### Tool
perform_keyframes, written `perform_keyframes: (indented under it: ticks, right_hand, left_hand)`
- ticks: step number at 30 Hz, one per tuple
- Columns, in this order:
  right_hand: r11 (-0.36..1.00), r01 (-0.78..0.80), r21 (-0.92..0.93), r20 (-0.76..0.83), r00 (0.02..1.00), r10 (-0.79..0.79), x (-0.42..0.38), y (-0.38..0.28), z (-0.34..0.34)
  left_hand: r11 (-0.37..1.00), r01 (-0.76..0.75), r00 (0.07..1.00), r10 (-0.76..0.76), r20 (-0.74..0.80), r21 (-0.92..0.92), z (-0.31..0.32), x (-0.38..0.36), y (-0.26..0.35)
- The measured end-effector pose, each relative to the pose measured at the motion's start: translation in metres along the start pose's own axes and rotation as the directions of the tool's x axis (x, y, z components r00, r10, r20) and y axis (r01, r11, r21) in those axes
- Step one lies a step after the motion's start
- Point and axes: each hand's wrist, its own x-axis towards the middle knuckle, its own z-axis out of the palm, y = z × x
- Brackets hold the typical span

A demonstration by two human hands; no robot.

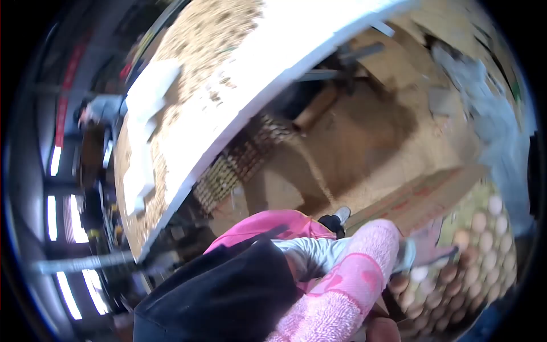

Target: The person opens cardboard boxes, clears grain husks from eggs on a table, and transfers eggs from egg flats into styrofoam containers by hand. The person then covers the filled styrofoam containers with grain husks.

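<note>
My left hand [428, 246] reaches out beyond a pink fuzzy sleeve cover [362, 268] and a pale cuff. It is blurred and looks grey-pink with dark fingertips. Its fingers are apart, over the edge of a spread of egg-like rounded pieces [472, 275], brown and whitish, set close together in rows. I make out nothing held in it. Low at the picture's edge shows a skin-coloured bit of my right hand [382, 330]; its fingers are mostly hidden. A brown cardboard flap [419, 199] with red print stands beside the pieces.
A long white-edged table [273, 85] slants across the top, covered partly with tan, grainy material. Beneath it sit several rows of small rounded pieces [219, 179] on the floor. Crumpled pale plastic [484, 108] lies at right. Another person [102, 108] is at far left.
</note>
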Motion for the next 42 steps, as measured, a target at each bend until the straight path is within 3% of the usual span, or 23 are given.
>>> perform_keyframes:
  ticks: [2, 5, 9, 11, 15, 17, 18, 19, 20, 21, 25, 26, 27, 28, 29, 30, 32, 34, 35, 36, 40, 41, 42]
  right_hand:
    - [0.999, 0.026, 0.022, 0.076, 0.997, -0.028, -0.016, -0.047, 0.02]
    - [0.993, 0.068, 0.092, 0.191, 0.978, -0.085, -0.048, -0.102, 0.044]
    - [0.961, 0.133, 0.244, 0.384, 0.896, -0.222, -0.121, -0.182, 0.093]
    - [0.931, 0.147, 0.333, 0.515, 0.799, -0.31, -0.165, -0.23, 0.126]
    - [0.872, 0.105, 0.479, 0.784, 0.397, -0.478, -0.292, -0.35, 0.208]
    - [0.876, 0.055, 0.48, 0.868, 0.116, -0.483, -0.379, -0.435, 0.263]
    - [0.881, -0.005, 0.472, 0.881, 0.045, -0.472, -0.399, -0.453, 0.295]
    - [0.888, -0.064, 0.456, 0.889, -0.026, -0.458, -0.418, -0.472, 0.327]
    - [0.895, -0.12, 0.43, 0.892, -0.097, -0.442, -0.438, -0.491, 0.36]
    - [0.798, 0.077, 0.598, 0.795, -0.182, -0.578, -0.449, -0.498, 0.396]
    - [0.94, -0.202, 0.274, 0.905, -0.278, -0.324, -0.502, -0.557, 0.45]
    - [0.814, 0.277, 0.51, 0.842, -0.355, -0.406, -0.489, -0.553, 0.494]
    - [0.88, 0.271, 0.389, 0.906, -0.287, -0.312, -0.492, -0.559, 0.498]
    - [0.929, 0.253, 0.27, 0.951, -0.22, -0.217, -0.499, -0.567, 0.504]
    - [0.725, 0.627, 0.286, 0.949, -0.079, -0.306, -0.503, -0.579, 0.512]
    - [0.435, 0.892, 0.122, 0.92, 0.063, -0.388, -0.506, -0.591, 0.519]
    - [0.176, 0.865, 0.47, 0.534, -0.12, -0.837, -0.546, -0.631, 0.515]
    - [-0.135, 0.638, 0.758, 0.361, -0.583, -0.728, -0.581, -0.66, 0.543]
    - [-0.273, 0.644, 0.714, 0.391, -0.691, -0.607, -0.596, -0.659, 0.556]
    - [-0.401, 0.622, 0.672, 0.435, -0.77, -0.466, -0.608, -0.656, 0.563]
    - [-0.306, 0.483, 0.821, 0.309, -0.825, -0.473, -0.593, -0.669, 0.578]
    - [-0.186, 0.444, 0.877, 0.295, -0.802, -0.52, -0.588, -0.668, 0.583]
    - [0.115, 0.396, 0.911, 0.378, -0.689, -0.619, -0.583, -0.675, 0.578]
  left_hand:
    - [0.982, 0.09, 0.992, -0.075, 0.098, -0.166, -0.039, -0.037, 0.008]
    - [0.991, 0.053, 0.993, -0.065, -0.099, -0.125, -0.115, -0.089, 0.001]
    - [0.952, 0.283, 0.927, -0.303, -0.221, -0.118, -0.251, -0.195, -0.026]
    - [0.949, 0.291, 0.805, -0.313, -0.504, -0.124, -0.304, -0.228, -0.088]
    - [0.916, 0.006, 0.683, -0.297, -0.667, -0.401, -0.441, -0.356, -0.173]
    - [0.93, -0.037, 0.467, -0.307, -0.829, -0.365, -0.491, -0.408, -0.219]
    - [0.922, -0.105, 0.475, -0.283, -0.833, -0.373, -0.518, -0.434, -0.239]
    - [0.923, -0.173, 0.332, -0.273, -0.903, -0.343, -0.539, -0.443, -0.267]
    - [0.871, -0.298, 0.322, -0.294, -0.9, -0.391, -0.558, -0.455, -0.28]
    - [0.877, -0.202, 0.288, -0.371, -0.883, -0.435, -0.58, -0.462, -0.313]
    - [0.996, 0.093, 0.393, -0.049, -0.918, -0.013, -0.629, -0.494, -0.37]
    - [0.988, 0.149, 0.402, -0.1, -0.91, -0.043, -0.634, -0.499, -0.367]
    - [0.976, 0.205, 0.41, -0.15, -0.9, -0.069, -0.638, -0.504, -0.364]
    - [0.927, 0.207, 0.395, -0.372, -0.84, -0.313, -0.645, -0.526, -0.32]
    - [0.872, 0.485, 0.502, -0.345, -0.793, -0.072, -0.661, -0.559, -0.268]
    - [0.802, 0.595, 0.468, -0.4, -0.788, -0.055, -0.679, -0.574, -0.223]
    - [0.873, 0.483, 0.343, -0.253, -0.905, -0.061, -0.718, -0.569, -0.19]
    - [0.811, 0.448, 0.409, 0.189, -0.893, 0.377, -0.77, -0.536, -0.221]
    - [0.49, 0.717, 0.481, 0.169, -0.861, 0.496, -0.786, -0.52, -0.223]
    - [0.357, 0.765, 0.593, -0.066, -0.802, 0.536, -0.797, -0.509, -0.215]
    - [0.453, 0.622, 0.716, 0.003, -0.699, 0.639, -0.813, -0.508, -0.25]
    - [0.503, 0.525, 0.707, 0.193, -0.681, 0.687, -0.809, -0.517, -0.248]
    - [0.534, 0.432, 0.685, 0.33, -0.649, 0.727, -0.806, -0.527, -0.249]
